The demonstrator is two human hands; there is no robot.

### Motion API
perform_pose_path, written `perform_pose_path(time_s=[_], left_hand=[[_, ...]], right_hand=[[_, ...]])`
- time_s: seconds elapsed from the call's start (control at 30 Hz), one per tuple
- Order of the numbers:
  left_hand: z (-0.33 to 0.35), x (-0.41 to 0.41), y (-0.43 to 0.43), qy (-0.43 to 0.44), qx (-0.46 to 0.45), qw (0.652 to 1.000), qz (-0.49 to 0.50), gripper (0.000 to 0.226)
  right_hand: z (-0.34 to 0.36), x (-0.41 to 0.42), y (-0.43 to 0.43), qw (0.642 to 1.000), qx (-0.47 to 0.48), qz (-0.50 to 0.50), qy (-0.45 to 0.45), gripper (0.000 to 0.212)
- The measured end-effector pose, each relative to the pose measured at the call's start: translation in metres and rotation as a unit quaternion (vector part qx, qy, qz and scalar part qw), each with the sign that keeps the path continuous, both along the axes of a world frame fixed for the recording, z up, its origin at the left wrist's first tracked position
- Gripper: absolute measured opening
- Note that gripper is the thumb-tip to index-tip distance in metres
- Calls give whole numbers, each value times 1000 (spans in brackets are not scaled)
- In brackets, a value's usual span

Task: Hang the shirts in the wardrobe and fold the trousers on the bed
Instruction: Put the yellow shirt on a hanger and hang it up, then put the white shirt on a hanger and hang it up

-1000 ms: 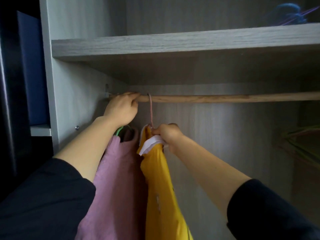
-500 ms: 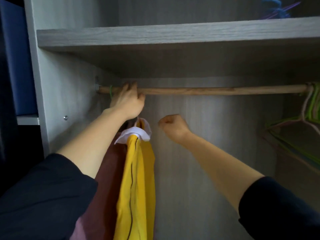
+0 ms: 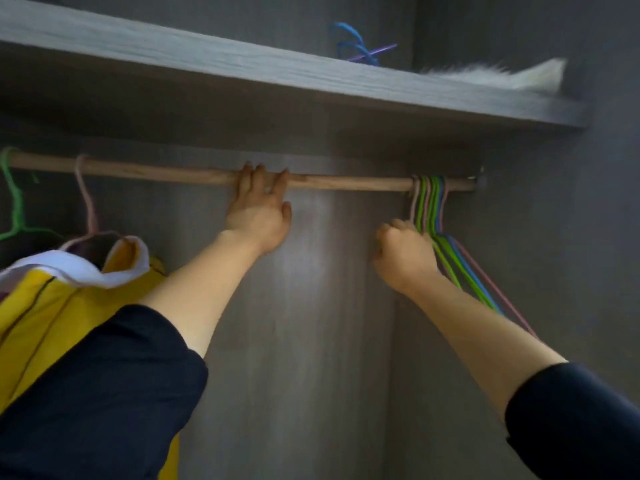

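Spare hangers (image 3: 429, 209) bunch at the rail's (image 3: 156, 172) frame-right end, touching the right hand (image 3: 405, 254), its grip curled, on one or not I cannot tell; left hand (image 3: 258, 216) hooks the rail mid-frame, yellow shirt (image 3: 34, 306) hanging lower left.

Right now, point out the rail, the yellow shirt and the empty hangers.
rail (image 3: 173, 172): head view, bare wooden stretch.
yellow shirt (image 3: 38, 306): head view, yellow cloth below the white collar.
empty hangers (image 3: 429, 202): head view, green necks under the rail.
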State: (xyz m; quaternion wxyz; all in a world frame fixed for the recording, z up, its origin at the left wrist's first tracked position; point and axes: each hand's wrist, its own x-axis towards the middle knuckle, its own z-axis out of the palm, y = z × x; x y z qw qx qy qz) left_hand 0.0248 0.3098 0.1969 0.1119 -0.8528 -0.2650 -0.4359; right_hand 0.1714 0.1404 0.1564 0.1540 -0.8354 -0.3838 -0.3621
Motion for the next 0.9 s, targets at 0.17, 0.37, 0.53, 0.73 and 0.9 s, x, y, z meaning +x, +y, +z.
perform_pose_path(time_s=[0.17, 0.37, 0.53, 0.73, 0.9], left_hand=[[-10, 15, 2, -43, 49, 998, 1, 61], [-11, 13, 2, -55, 60, 997, -9, 62], [-10, 12, 1, -53, 48, 997, -11, 63], [-8, 12, 1, -44, 32, 999, -4, 65], [-6, 13, 1, -30, 19, 999, 0, 66]], right_hand=[[-3, 44, -31, 989, -51, -118, -79, 37], [0, 49, -28, 978, -106, -153, -98, 32], [17, 44, -28, 991, -7, -74, 114, 32], [28, 31, -19, 971, 143, 44, 185, 25], [20, 21, -8, 952, 207, 125, 187, 19]])
